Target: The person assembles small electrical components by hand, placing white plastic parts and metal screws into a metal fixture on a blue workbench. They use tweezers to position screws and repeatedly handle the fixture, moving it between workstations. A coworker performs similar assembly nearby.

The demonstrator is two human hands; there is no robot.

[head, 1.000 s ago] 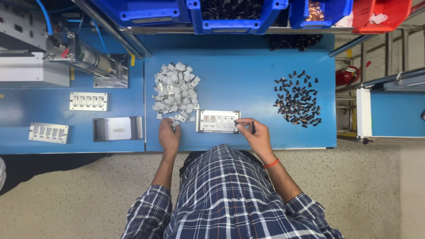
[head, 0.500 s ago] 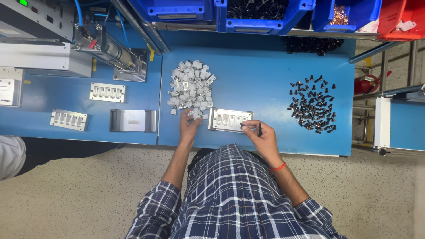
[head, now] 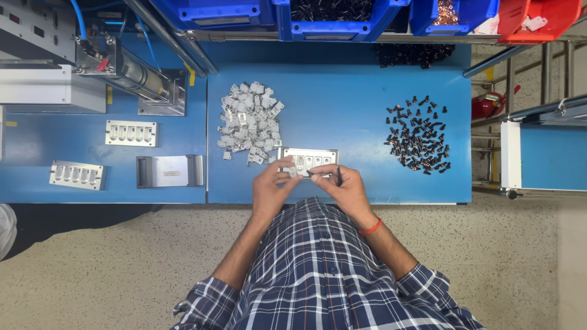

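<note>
My left hand (head: 269,185) pinches a small white plastic part (head: 293,173) just in front of a metal fixture plate (head: 307,159) with a row of slots. My right hand (head: 340,185) meets it there, holding a thin dark tool (head: 339,176) and touching a small black piece at the white part. A heap of white plastic parts (head: 248,120) lies left of the fixture. A scatter of small black parts (head: 418,142) lies to its right. All of this rests on a blue table (head: 342,98).
Two more slotted metal fixtures (head: 131,132) (head: 77,174) and a grey handled block (head: 169,170) lie on the left table. A pneumatic cylinder (head: 131,72) stands at back left. Blue bins (head: 330,15) and a red bin (head: 538,18) hang above. A metal rack (head: 532,122) stands right.
My left hand left the white heap with a part and came to meet my right hand in front of the fixture. The camera view shifted right.
</note>
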